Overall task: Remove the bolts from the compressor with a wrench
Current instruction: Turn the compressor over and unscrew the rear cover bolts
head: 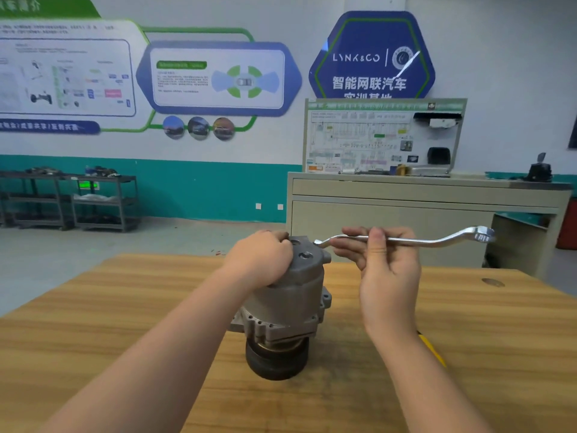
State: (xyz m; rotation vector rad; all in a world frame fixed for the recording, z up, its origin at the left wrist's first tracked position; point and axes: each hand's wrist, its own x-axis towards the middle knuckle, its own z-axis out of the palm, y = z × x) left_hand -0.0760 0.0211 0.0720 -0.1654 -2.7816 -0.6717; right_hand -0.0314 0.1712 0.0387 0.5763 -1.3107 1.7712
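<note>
Two hands, one compressor [290,301], one wrench [434,240], one table [468,323].

The compressor [287,307] stands on the tabletop [125,323] under the left hand [260,262]; the wrench [406,240], in the right hand [384,267], reaches rightward.

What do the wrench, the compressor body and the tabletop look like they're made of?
Wrench: bright polished metal, probably chromed steel, with mirror glints. Compressor: dull grey cast metal, likely aluminium, with a matte surface. Table: wood or wood-look laminate, showing grain stripes.
</note>
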